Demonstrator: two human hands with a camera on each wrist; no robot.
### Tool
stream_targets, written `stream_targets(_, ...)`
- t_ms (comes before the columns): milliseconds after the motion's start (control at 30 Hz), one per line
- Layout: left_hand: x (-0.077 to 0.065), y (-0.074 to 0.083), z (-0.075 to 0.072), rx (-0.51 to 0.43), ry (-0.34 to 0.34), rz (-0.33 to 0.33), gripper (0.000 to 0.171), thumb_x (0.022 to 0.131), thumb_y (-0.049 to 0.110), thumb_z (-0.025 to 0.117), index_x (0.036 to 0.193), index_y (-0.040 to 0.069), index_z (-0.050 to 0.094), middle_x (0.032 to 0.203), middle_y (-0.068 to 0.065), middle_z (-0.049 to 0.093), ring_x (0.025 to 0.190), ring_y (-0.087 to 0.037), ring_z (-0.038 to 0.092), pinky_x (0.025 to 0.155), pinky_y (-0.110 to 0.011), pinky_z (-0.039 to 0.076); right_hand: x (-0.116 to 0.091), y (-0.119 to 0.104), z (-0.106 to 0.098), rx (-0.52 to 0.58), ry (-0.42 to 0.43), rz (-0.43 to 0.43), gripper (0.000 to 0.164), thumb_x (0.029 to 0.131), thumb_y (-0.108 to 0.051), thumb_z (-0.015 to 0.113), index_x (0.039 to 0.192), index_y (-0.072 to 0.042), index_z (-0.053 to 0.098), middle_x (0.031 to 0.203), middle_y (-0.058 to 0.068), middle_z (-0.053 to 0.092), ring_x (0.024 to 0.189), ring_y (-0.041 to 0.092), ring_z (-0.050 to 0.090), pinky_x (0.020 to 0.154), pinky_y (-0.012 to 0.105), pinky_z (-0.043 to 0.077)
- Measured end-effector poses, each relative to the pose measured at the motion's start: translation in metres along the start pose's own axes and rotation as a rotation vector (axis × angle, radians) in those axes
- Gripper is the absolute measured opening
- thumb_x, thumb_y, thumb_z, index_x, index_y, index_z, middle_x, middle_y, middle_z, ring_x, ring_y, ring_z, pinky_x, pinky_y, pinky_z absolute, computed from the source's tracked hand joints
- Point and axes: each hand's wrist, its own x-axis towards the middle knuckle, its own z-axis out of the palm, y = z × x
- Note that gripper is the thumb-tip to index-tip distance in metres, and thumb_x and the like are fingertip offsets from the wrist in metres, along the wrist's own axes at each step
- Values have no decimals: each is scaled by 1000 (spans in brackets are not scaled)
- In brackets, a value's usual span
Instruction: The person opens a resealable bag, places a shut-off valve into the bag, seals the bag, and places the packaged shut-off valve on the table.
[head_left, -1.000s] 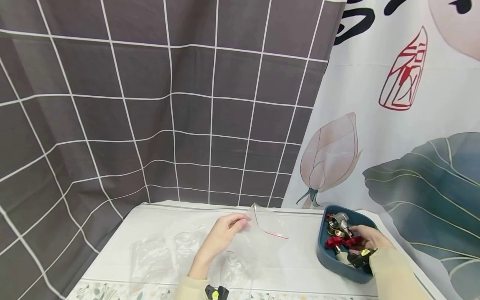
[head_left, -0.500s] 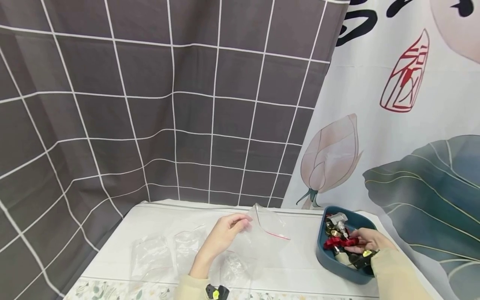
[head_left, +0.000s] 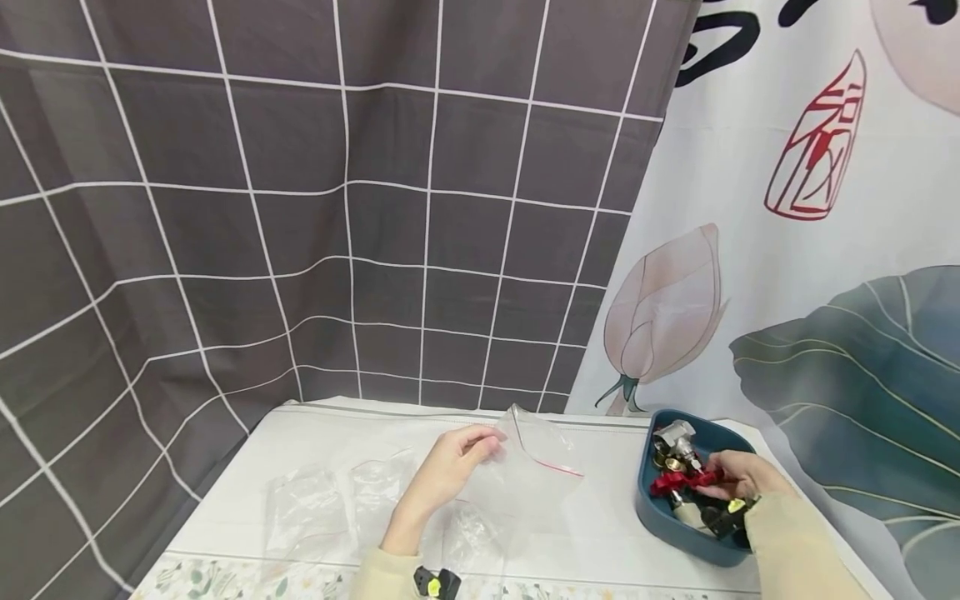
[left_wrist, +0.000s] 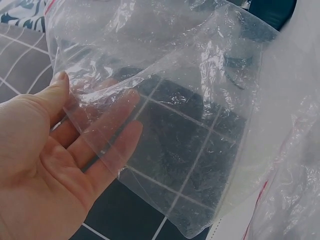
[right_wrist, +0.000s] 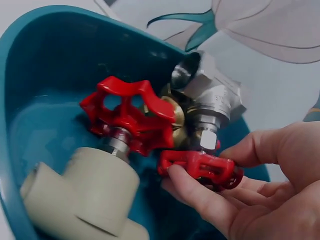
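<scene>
In the head view my left hand point(head_left: 448, 465) pinches the edge of a clear zip bag point(head_left: 546, 454) with a red seal line. The left wrist view shows the thumb in front of the plastic point(left_wrist: 195, 75) and the fingers behind it. Over at the right, my right hand point(head_left: 748, 473) reaches into a blue bin point(head_left: 678, 533). There its thumb and fingers grip the red handwheel point(right_wrist: 200, 167) of a silver metal gate valve point(right_wrist: 212, 92). A beige plastic valve point(right_wrist: 100, 187) with its own red handwheel point(right_wrist: 127, 92) lies beside it. Brass parts point(right_wrist: 175, 112) show behind, partly hidden.
More clear zip bags point(head_left: 303, 512) lie flat on the white table point(head_left: 600, 533), left of and below my left hand. A dark gridded curtain point(head_left: 375, 250) hangs behind the table, and a printed white curtain point(head_left: 675, 192) at the right.
In the bin, my right hand has shifted a little and the red handwheels and silver valve have moved slightly. My left hand keeps its pinch on the bag, almost still.
</scene>
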Motion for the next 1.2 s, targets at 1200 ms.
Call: stream_targets(1200, 2, -1, 3, -46, -24, -1, 23, 92, 12, 45, 106, -1, 57, 90, -15, 62, 87, -31, 58, 78, -33, 47, -63, -35, 53, -167, 167, -469, 50, 86, -7, 45, 128, 12, 25, 82, 4, 55, 69, 16, 61, 66, 32, 51)
